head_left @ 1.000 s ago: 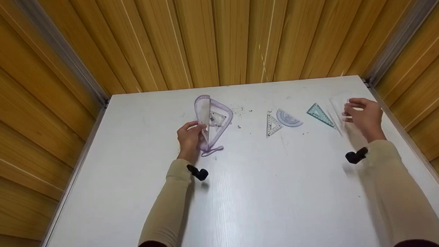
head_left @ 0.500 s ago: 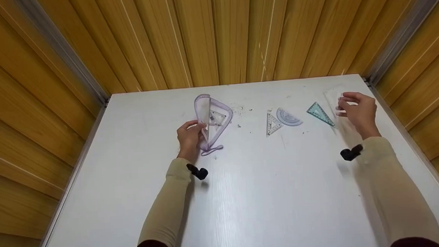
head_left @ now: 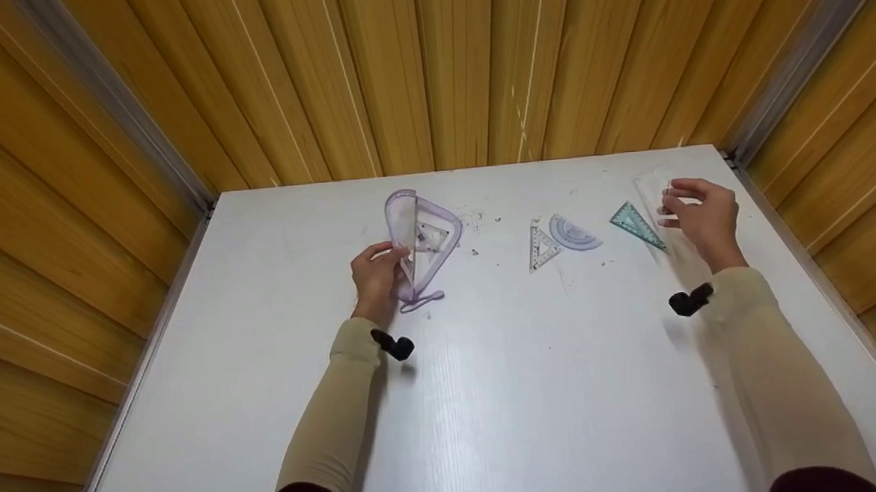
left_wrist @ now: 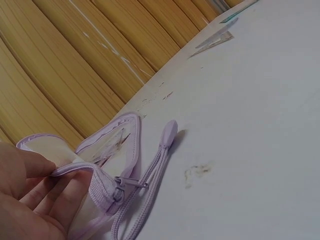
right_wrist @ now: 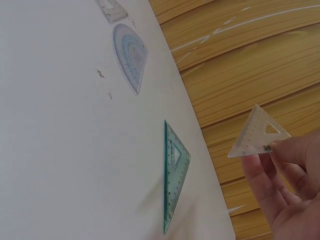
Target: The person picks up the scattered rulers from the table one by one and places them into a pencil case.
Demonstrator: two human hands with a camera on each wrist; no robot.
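Note:
At the table's middle-left lies a clear zip pouch with purple edging (head_left: 452, 234). My left hand (head_left: 376, 279) pinches its edge and holds the flap folded back; in the left wrist view the zip pull (left_wrist: 131, 183) and purple cord loop (left_wrist: 150, 175) hang by the fingers. A clear set square (head_left: 431, 237) shows inside the pouch. Over on the right, my right hand (head_left: 706, 221) pinches a clear set square (right_wrist: 252, 135) between thumb and fingers, raised off the table. Just left of that hand lies a green set square (head_left: 638, 226).
A bluish clear protractor (head_left: 574, 233) and another clear set square (head_left: 543, 248) lie close together between the hands. Small dark crumbs dot the white tabletop (head_left: 491, 393). Wood-patterned panels (head_left: 451, 73) rise behind the table and at both sides.
My right hand, with the clear set square, has moved left and slightly away from me, nearer the green set square. The left hand keeps its hold on the pouch.

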